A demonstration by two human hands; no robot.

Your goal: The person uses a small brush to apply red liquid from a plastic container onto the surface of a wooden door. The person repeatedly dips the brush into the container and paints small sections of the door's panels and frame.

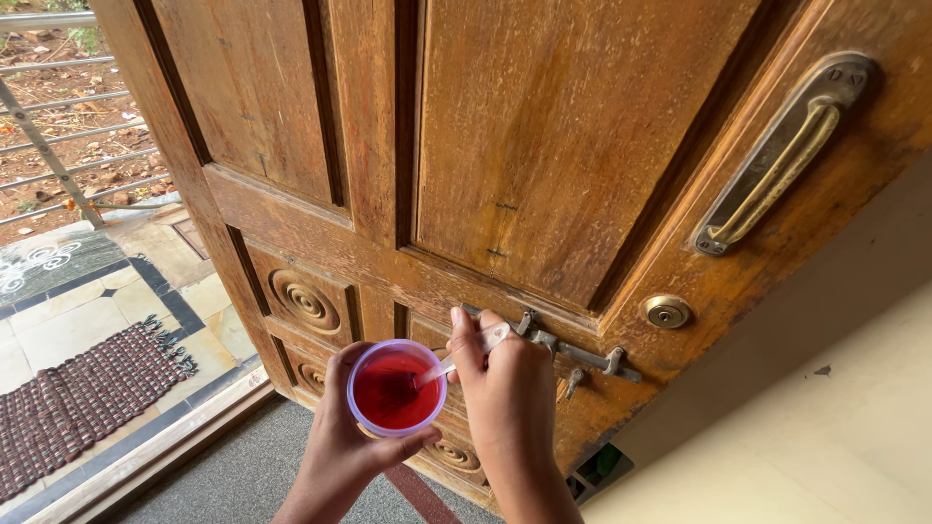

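My left hand point(342, 448) grips a small clear plastic cup point(395, 388) filled with red liquid, held low in front of a wooden door point(544, 146). My right hand point(505, 383) pinches a thin white stick or brush handle point(464, 353) whose lower end dips into the red liquid. Both hands are close to the door's metal slide bolt point(573, 351), just behind my right hand.
A brass pull handle point(782, 155) and a round keyhole lock point(667, 311) sit on the door's right side. Carved round ornaments point(305, 302) mark its lower panels. A woven doormat point(83, 398) lies on tiles outside at left, with a metal railing point(58, 146) beyond.
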